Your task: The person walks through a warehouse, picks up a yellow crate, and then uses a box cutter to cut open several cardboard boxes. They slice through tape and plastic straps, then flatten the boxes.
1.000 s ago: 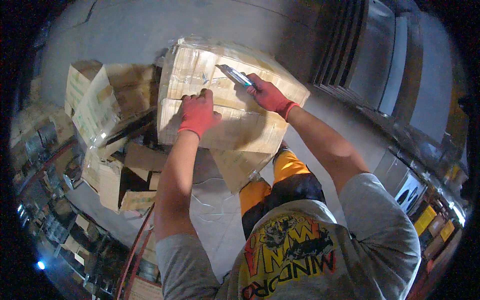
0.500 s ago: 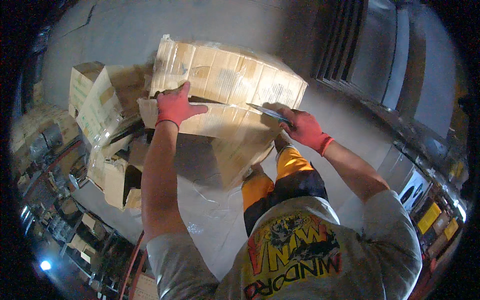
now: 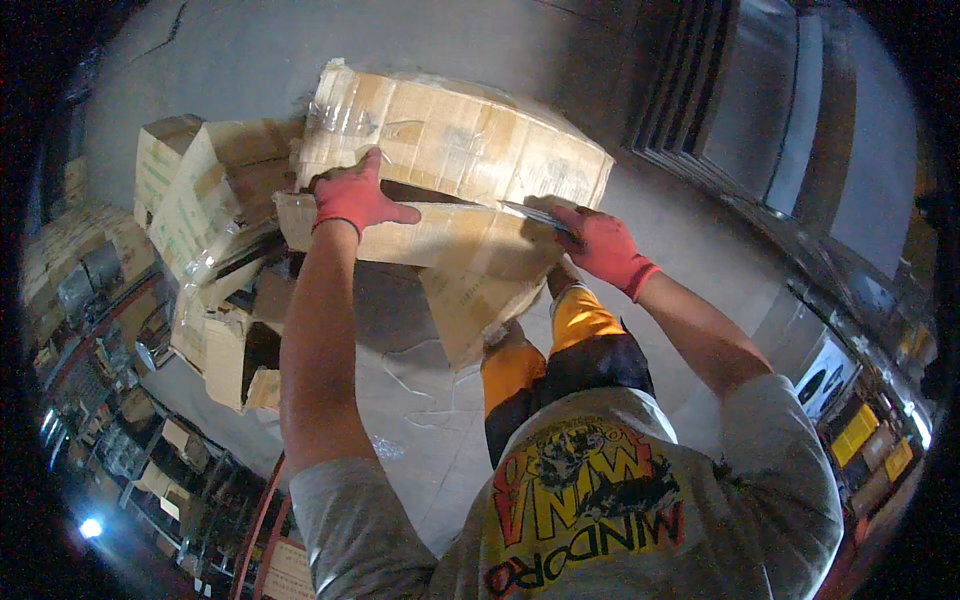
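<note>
My left hand, in a red glove, is closed on the edge of a flap of the big cardboard box, thumb on top. My right hand, also in a red glove, is curled tight around a small knife. Its blade lies on the flap's right end. The box is wrapped in shiny tape and sits in the middle, a little far from me. To the left I see a pile of smaller boxes, some open. The grey floor is under it all.
</note>
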The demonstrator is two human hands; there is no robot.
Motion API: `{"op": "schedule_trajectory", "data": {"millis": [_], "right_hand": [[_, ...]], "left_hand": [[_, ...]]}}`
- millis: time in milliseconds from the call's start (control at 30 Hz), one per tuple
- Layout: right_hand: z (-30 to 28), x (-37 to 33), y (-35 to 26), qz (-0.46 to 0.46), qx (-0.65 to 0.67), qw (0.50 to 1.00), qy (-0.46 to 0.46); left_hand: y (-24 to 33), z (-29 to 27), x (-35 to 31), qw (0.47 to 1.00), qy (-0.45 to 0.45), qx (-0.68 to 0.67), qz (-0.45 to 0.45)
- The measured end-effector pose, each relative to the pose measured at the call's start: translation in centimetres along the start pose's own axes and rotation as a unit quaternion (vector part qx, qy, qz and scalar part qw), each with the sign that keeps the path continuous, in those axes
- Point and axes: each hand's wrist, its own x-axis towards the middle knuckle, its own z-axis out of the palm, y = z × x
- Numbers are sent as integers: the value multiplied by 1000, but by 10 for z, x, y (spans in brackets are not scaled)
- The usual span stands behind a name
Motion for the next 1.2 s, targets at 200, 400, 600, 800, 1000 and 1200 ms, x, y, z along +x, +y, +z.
{"op": "schedule_trajectory", "data": {"millis": [200, 400, 600, 800, 1000, 1200], "right_hand": [[7, -28, 10, 28, 0, 1000, 3], [18, -13, 1, 9, -23, 999, 34], [17, -9, 8, -19, -30, 999, 40], [18, -6, 8, -23, -18, 999, 37], [13, 2, -3, -7, -57, 998, 6], [22, 23, -10, -10, -126, 992, -19]], "left_hand": [[4, -1, 7, 1000, -19, -1, -7], [0, 8, 12, 999, -27, -20, -7], [1, 10, 15, 999, -27, -14, -12], [4, 9, 15, 999, -24, -20, -1], [6, 7, 15, 999, -28, -21, -3], [10, 10, 15, 999, -5, -34, 5]]}}
